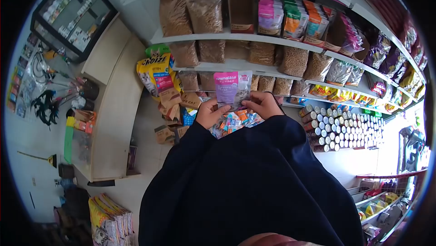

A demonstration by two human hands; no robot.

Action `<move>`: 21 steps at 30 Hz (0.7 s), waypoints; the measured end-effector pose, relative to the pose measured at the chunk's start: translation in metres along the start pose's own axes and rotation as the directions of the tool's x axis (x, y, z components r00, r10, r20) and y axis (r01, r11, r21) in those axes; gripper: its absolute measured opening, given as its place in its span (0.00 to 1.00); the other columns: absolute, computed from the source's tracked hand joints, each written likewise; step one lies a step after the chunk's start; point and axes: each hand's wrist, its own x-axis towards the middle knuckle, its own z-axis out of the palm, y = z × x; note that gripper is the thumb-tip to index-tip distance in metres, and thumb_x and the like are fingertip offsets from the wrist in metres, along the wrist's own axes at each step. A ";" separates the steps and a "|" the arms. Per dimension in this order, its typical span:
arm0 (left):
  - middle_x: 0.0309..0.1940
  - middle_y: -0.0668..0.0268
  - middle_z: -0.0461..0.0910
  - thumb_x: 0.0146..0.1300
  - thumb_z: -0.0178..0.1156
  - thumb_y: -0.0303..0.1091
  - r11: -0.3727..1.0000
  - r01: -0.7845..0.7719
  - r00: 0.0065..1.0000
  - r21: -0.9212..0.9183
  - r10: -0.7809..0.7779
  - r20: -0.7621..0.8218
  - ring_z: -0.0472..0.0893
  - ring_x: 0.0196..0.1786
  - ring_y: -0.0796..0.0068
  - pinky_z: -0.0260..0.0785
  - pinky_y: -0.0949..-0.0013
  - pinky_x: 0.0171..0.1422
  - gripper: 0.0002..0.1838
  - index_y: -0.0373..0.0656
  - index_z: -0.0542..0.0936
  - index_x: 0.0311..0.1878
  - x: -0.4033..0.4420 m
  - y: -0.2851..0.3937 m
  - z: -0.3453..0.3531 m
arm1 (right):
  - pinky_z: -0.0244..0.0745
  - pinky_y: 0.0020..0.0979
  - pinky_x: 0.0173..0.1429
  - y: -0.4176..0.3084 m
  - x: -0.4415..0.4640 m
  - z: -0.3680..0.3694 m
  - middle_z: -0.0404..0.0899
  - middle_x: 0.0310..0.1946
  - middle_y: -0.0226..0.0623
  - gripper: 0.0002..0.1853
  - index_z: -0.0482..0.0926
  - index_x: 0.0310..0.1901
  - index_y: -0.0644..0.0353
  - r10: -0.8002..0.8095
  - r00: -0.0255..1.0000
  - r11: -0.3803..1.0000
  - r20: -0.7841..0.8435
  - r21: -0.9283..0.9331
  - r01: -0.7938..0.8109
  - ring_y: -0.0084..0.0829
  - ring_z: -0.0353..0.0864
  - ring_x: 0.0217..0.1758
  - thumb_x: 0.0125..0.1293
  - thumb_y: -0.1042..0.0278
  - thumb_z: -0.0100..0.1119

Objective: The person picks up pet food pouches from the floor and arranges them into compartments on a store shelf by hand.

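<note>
Upright in front of me is a pink and purple pet food pouch (232, 87) with a cat pictured on it. My left hand (211, 113) grips its lower left edge, thumb across the front. At its lower right corner, my right hand (262, 105) pinches the pouch the same way. Below the pouch, between my forearms, lies a heap of small colourful packets (236, 122), partly hidden by my hands and dark sleeves. Similar pink pouches (270, 13) stand in a box on the upper shelf.
Ahead, shelves (245, 65) hold clear bags of kibble (295, 60) and coloured packets. Stacked cans (345, 128) are at the right. A yellow kitten food bag (154, 75) and small cartons stand at the left, near a wooden counter (111, 109). Large sacks (109, 218) sit at lower left.
</note>
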 end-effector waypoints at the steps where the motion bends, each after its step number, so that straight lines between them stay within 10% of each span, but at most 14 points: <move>1: 0.36 0.66 0.78 0.58 0.58 0.26 1.000 -0.004 1.000 0.004 0.004 0.009 0.76 0.35 0.81 0.70 0.77 0.40 0.11 0.34 0.75 0.44 0.012 0.003 0.007 | 0.65 0.22 0.26 0.004 0.003 -0.010 0.76 0.18 0.32 0.09 0.78 0.33 0.66 0.022 1.000 0.998 -0.019 0.056 -0.021 0.17 0.72 0.21 0.55 0.68 0.61; 5: 0.38 0.65 0.77 0.58 0.56 0.22 0.995 -0.049 0.998 -0.087 0.051 0.026 0.76 0.35 0.82 0.72 0.77 0.42 0.13 0.34 0.73 0.47 0.068 0.006 0.037 | 0.66 0.22 0.27 0.025 0.016 -0.058 0.77 0.19 0.33 0.08 0.77 0.32 0.66 -0.005 0.984 0.999 -0.175 0.038 0.012 0.17 0.74 0.22 0.56 0.69 0.60; 9: 0.36 0.66 0.77 0.56 0.57 0.24 0.974 0.026 1.000 0.224 -0.023 -0.014 0.76 0.34 0.81 0.70 0.77 0.38 0.13 0.36 0.74 0.46 0.129 0.033 0.062 | 0.67 0.24 0.29 0.021 0.037 -0.114 0.76 0.18 0.35 0.10 0.77 0.34 0.67 -0.053 0.961 0.982 -0.273 -0.187 0.001 0.20 0.71 0.21 0.55 0.69 0.62; 15: 0.35 0.66 0.77 0.56 0.58 0.25 0.872 -0.276 0.935 0.404 0.342 -0.099 0.76 0.38 0.81 0.70 0.76 0.42 0.10 0.37 0.75 0.42 0.210 0.024 0.086 | 0.67 0.21 0.31 0.046 0.095 -0.165 0.77 0.23 0.32 0.06 0.75 0.32 0.68 -0.297 0.867 0.950 -0.399 -0.217 0.225 0.16 0.74 0.28 0.56 0.74 0.59; 21: 0.36 0.69 0.75 0.58 0.55 0.22 0.895 -0.328 0.915 0.303 0.380 -0.132 0.75 0.42 0.82 0.68 0.77 0.47 0.06 0.37 0.72 0.39 0.252 0.022 0.087 | 0.71 0.30 0.30 0.049 0.130 -0.186 0.76 0.25 0.47 0.09 0.72 0.37 0.66 -0.358 0.854 0.925 -0.379 -0.268 0.269 0.39 0.80 0.29 0.57 0.73 0.58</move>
